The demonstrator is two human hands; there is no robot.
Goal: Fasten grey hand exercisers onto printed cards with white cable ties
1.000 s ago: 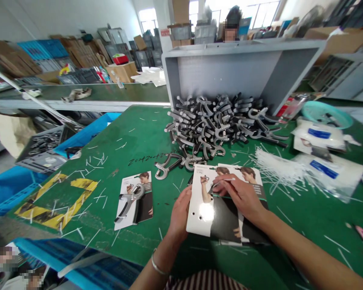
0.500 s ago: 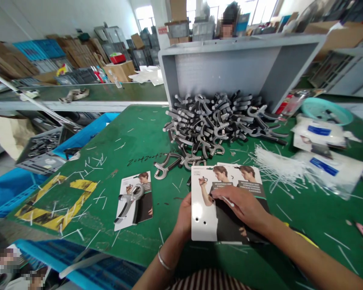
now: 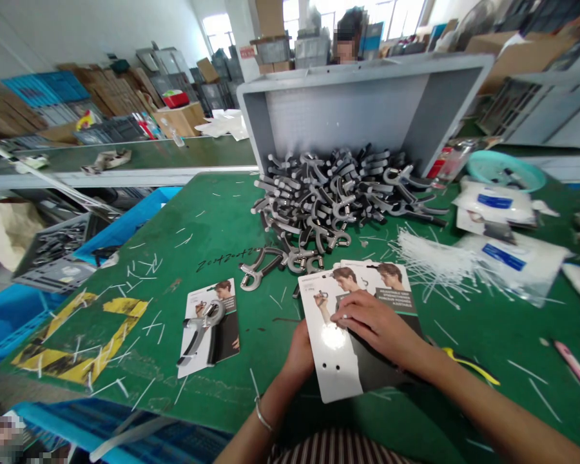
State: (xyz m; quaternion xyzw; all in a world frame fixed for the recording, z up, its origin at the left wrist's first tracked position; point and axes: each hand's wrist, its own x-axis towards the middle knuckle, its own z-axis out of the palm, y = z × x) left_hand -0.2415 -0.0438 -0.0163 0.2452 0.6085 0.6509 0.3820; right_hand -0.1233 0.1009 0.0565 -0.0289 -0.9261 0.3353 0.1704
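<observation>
A printed backing card [image 3: 338, 380] with two small punched holes is tilted up over a second, similar card [image 3: 401, 283]. My left hand [image 3: 300, 351] grips the tilted card at its left edge, with the fingertips hidden behind it. Across the card's front lies my right hand [image 3: 379, 325], its fingers drawn together at the printed arm; whatever they pinch is too small to make out. To the left, a hand grip strengthener [image 3: 205, 332] rests on another card [image 3: 231, 322]. Beyond the cards, many loose grip strengtheners [image 3: 328, 193] form a heap.
A grey crate [image 3: 338, 119] stands on its side behind the heap. White cable ties [image 3: 430, 264] lie beside plastic bags [image 3: 517, 264] on the right. Yellow-handled pliers [image 3: 473, 365] and a pink tool [image 3: 577, 374] are nearer me. A person [image 3: 348, 38] is beyond the crate.
The top card has tilted and slid askew from the one beneath. My right hand's fingers have shifted left on it, and the white strip under them no longer shows clearly. The view has turned slightly.
</observation>
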